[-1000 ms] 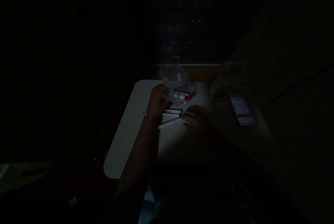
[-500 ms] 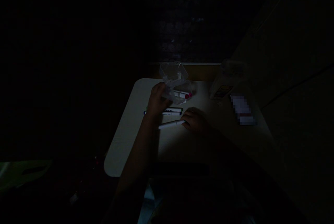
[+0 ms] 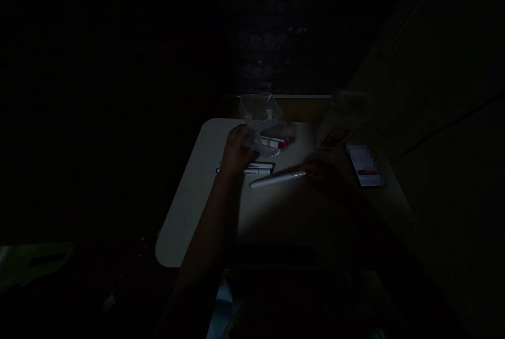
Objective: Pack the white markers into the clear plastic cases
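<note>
The scene is very dark. My left hand [image 3: 235,150] grips the left side of a clear plastic case [image 3: 263,133] whose lid stands open; a white marker with a red cap [image 3: 275,143] lies inside. Two more markers [image 3: 252,168] lie on the pale table [image 3: 189,207] just under that hand. My right hand [image 3: 325,177] is closed on the right end of a white marker [image 3: 276,179], which points left across the table.
A clear container with a label [image 3: 339,128] stands at the back right of the table. A small white card or box [image 3: 365,165] lies to the right. The table's rounded front-left corner is near my left elbow.
My right hand has drawn the white marker to the right, away from the other markers. My left hand has stayed on the case.
</note>
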`<state>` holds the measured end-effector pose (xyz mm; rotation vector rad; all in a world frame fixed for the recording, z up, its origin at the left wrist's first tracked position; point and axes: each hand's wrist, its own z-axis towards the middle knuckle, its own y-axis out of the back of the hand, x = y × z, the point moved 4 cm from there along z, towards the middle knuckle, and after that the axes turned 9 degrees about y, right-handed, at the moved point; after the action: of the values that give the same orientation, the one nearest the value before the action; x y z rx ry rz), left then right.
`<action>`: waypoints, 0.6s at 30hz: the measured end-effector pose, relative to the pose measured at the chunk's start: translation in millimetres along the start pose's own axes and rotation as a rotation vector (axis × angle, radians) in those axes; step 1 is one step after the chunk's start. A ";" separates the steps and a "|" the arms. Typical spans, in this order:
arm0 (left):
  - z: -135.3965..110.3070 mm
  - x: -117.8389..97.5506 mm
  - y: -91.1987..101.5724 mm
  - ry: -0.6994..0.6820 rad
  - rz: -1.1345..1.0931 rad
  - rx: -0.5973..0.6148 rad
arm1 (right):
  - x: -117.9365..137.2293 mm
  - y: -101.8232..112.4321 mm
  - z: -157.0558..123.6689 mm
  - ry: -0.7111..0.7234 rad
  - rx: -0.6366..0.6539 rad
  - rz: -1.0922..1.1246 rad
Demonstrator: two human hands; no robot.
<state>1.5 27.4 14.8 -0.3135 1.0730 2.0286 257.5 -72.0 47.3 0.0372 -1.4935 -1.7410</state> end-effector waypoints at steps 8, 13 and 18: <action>-1.0 1.5 -0.1 0.043 0.021 0.020 | 32.8 43.1 -2.4 0.145 -0.236 0.034; -1.9 2.3 0.3 0.021 0.014 0.002 | 52.1 63.3 -4.7 0.151 -0.298 -0.052; -1.9 2.6 -0.7 -0.013 0.029 -0.020 | 67.4 87.6 -12.3 0.090 -0.411 -0.135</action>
<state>0.0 27.5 11.8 -0.2963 1.0557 2.0656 267.4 -117.7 148.2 0.0036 -1.0662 -2.0972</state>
